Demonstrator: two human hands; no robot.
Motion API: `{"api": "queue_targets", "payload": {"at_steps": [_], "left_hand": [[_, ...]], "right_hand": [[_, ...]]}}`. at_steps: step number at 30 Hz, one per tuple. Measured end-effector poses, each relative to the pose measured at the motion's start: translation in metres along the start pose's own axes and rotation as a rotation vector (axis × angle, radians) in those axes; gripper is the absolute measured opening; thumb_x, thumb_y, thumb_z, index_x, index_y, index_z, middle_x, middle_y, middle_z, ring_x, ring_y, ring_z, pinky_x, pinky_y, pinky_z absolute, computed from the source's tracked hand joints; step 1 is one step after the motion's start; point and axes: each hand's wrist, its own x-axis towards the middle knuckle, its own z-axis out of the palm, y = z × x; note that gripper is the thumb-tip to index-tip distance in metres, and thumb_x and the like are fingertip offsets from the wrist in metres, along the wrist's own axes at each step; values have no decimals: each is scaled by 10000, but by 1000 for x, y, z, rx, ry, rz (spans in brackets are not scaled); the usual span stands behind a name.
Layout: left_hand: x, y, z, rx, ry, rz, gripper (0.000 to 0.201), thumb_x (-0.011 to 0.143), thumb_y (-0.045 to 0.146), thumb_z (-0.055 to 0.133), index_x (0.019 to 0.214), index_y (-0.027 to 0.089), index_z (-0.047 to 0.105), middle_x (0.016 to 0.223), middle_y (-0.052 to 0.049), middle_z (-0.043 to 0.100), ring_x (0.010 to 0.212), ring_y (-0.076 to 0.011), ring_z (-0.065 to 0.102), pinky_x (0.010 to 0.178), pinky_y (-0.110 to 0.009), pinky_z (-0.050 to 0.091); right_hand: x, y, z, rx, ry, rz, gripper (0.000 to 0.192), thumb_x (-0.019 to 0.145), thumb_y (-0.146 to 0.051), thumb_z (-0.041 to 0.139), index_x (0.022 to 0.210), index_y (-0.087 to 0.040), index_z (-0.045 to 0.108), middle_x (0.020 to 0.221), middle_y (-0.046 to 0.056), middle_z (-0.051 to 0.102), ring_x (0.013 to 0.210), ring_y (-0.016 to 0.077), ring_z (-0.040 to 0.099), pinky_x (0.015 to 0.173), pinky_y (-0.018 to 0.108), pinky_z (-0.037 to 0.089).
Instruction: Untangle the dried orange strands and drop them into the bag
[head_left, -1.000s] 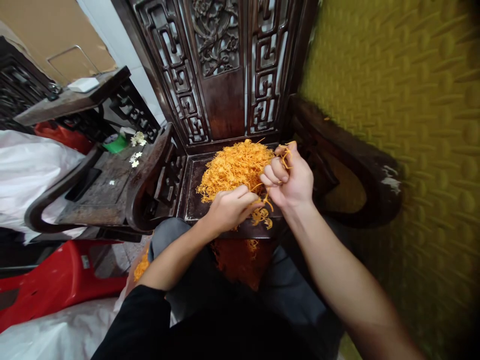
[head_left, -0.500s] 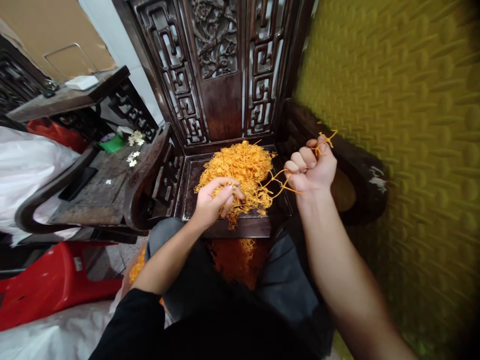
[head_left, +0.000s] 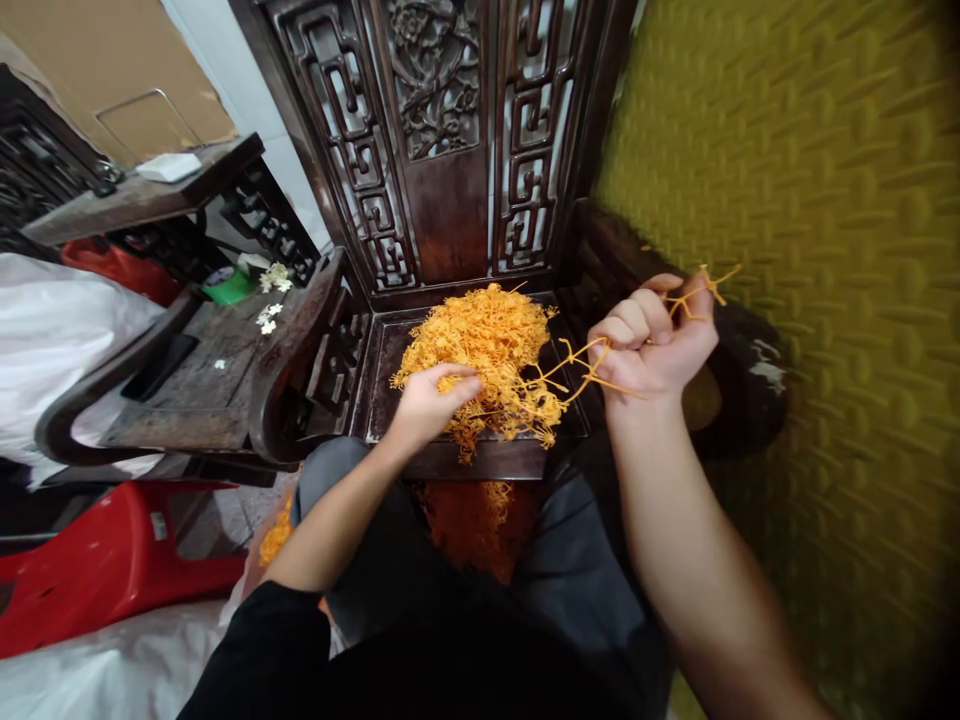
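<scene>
A loose heap of orange strands (head_left: 480, 350) lies on the dark seat (head_left: 382, 390) of a carved wooden chair (head_left: 442, 150), spreading from the middle toward the front edge, where a few pieces hang over. The left hand (head_left: 427, 405) rests on the near side of the heap, fingers curled down into it, its grip half closed on the tangle. The right hand (head_left: 656, 340) is raised to the right of the heap, above the chair's arm, closed in a fist on a small bunch of strands (head_left: 592, 365) (the ends stick out past the thumb at the top and trail from the heel of the hand back toward the pile). Those trailing strands are thin and branching and look snagged on others at the heap's edge. Judging by how they bend and hang, the strands are very light, soft and springy, not slippery, and probably brittle enough to snap if tugged hard. They seem to cling to one another, so a pinch near the base of a few strands, with the other hand pressing the heap down, looks like the best way to hold them; a broad grab would likely lift a whole clump. More orange stuff (head_left: 472, 525) shows below the seat front, between the person's knees. To the left stands a side counter (head_left: 217, 370) with small white flowers (head_left: 266, 318) and a green cup (head_left: 229, 288); a red stool (head_left: 112, 560) sits lower left.
</scene>
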Motion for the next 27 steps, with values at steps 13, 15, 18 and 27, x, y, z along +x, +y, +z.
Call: {"api": "queue_targets", "payload": {"at_steps": [13, 15, 18, 27], "left_hand": [[2, 5, 1, -516, 184, -86, 339, 781, 445, 814, 850, 160, 643, 501, 87, 431, 396, -33, 305, 400, -189, 200], [2, 3, 1, -501, 168, -55, 344, 795, 453, 806, 863, 157, 644, 518, 79, 446, 410, -32, 322, 407, -186, 211], [4, 3, 0, -486, 206, -14, 335, 821, 457, 785, 896, 157, 654, 529, 78, 442, 415, -32, 329, 410, -184, 219], [8, 12, -9, -680, 200, -12, 354, 844, 453, 769, 802, 169, 561, 555, 88, 409, 391, -14, 300, 383, -177, 170]], "right_hand": [[-37, 22, 61, -1131, -529, 405, 479, 855, -574, 704, 1148, -196, 732, 828, 41, 731, 526, 116, 525, 502, 259, 334], [-41, 37, 63, -1343, -631, 322, 355, 890, -500, 688, 1043, -190, 768, 737, 24, 710, 569, 131, 538, 561, 267, 344], [-45, 50, 67, -1480, -751, 248, 240, 934, -380, 636, 874, -196, 778, 699, 15, 696, 591, 131, 540, 601, 275, 327], [-52, 53, 83, -1436, -604, 215, 441, 960, -577, 541, 842, -200, 735, 578, -26, 526, 546, 121, 434, 566, 286, 259]]}}
